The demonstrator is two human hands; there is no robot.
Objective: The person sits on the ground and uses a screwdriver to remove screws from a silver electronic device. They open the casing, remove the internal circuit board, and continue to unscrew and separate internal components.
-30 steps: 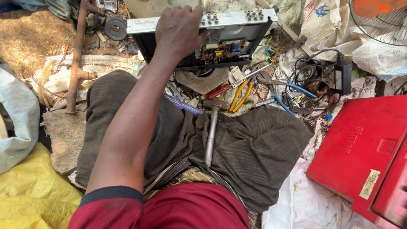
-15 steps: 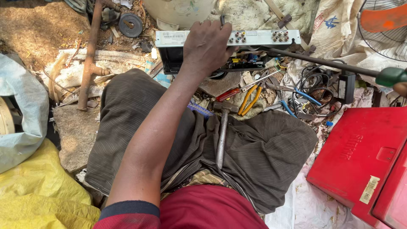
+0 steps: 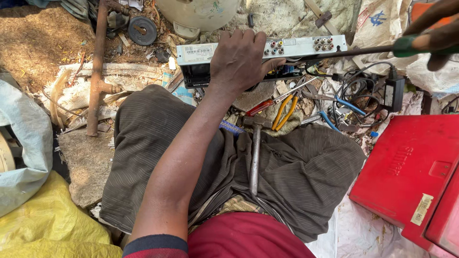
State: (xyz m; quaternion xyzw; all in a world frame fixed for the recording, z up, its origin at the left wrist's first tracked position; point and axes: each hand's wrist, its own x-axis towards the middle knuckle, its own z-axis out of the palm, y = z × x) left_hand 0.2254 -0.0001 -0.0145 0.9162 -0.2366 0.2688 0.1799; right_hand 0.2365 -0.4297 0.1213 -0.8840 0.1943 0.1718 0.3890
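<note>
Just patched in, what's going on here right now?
A person sits on the ground among scrap. Their left hand grips a grey electronics box, open underneath with its circuit board showing. The right hand holds a green-handled screwdriver whose long shaft reaches toward the box. A hammer lies across the lap, yellow-handled pliers sit on the ground just beyond it, and a red case lies to the right.
</note>
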